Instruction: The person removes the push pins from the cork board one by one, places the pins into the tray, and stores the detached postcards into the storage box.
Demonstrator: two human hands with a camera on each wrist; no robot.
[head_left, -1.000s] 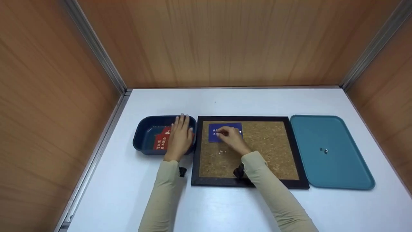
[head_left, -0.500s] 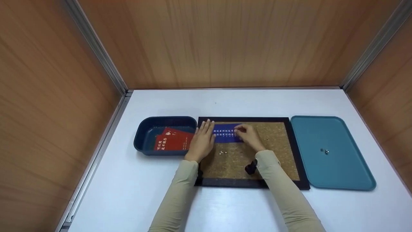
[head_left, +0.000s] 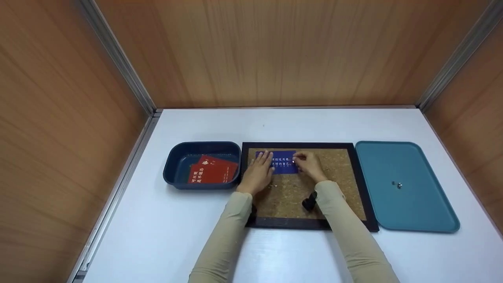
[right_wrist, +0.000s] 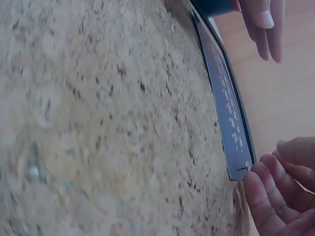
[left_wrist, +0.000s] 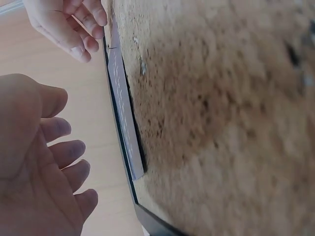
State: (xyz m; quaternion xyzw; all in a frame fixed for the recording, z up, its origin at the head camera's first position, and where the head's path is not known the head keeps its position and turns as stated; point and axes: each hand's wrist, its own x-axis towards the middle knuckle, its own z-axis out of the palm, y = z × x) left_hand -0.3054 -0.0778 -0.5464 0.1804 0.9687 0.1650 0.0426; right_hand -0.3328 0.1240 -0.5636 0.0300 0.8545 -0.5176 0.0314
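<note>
A blue card [head_left: 283,162] with white writing lies on the upper left of a black-framed corkboard [head_left: 306,192]. My left hand [head_left: 257,173] is over the card's left part, fingers extended; the left wrist view shows the fingers slightly bent and apart from the card. At the card's right edge, my right hand [head_left: 311,165] has its fingertips on a small push pin [right_wrist: 247,167]. The pin's thin shaft shows against the card in the right wrist view, while its head is partly hidden by the fingers.
Left of the board, a dark blue bin [head_left: 178,167] holds red cards [head_left: 214,171]. A teal tray [head_left: 408,208] with a few small metallic pins [head_left: 399,185] stands on the right. Tiny pins [head_left: 274,186] lie on the cork beside the left hand.
My left hand has moved right from the bin to the card's left part. My right hand has shifted from the card's left side to the pin at its right edge.
</note>
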